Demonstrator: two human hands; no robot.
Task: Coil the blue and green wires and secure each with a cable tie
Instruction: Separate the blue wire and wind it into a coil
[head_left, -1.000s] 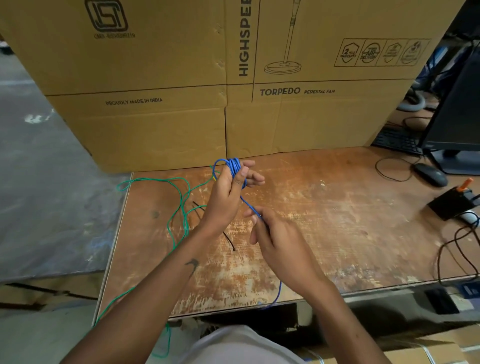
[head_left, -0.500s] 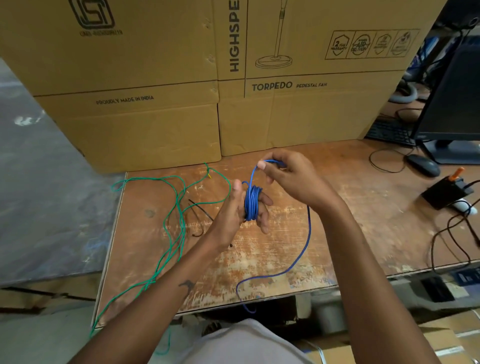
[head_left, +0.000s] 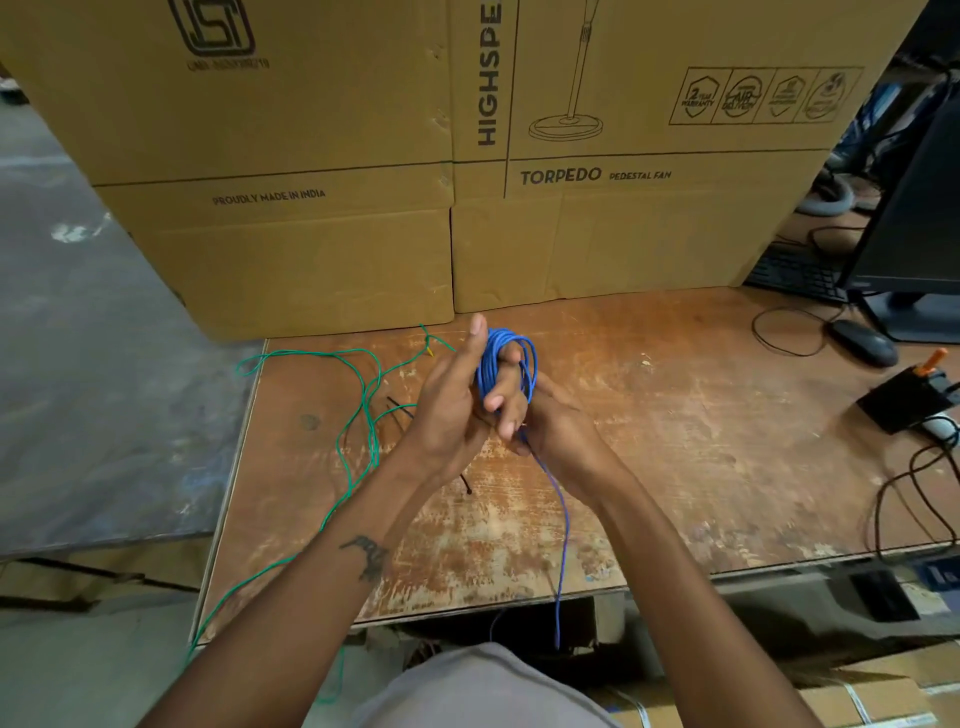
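The blue wire (head_left: 491, 366) is wound in several loops around the fingers of my left hand (head_left: 449, 400), held above the table's middle. Its loose tail (head_left: 563, 525) runs from under my right hand (head_left: 556, 431) down over the table's front edge. My right hand sits just below the coil and pinches the blue strand. The green wire (head_left: 363, 410) lies uncoiled on the left part of the table and trails off the front left corner. Black cable ties (head_left: 397, 408) lie on the table left of my left hand, partly hidden by it.
Large cardboard boxes (head_left: 322, 249) stand along the back of the worn wooden table (head_left: 675, 447). At the right are a monitor (head_left: 919, 218), a keyboard (head_left: 795, 273), a mouse (head_left: 865, 343), a small black device (head_left: 909, 397) and dark cables (head_left: 904, 499).
My right hand has come down from above the coil to below it, carrying the blue strand around my left fingers. The tail now hangs straighter and shorter over the table edge.
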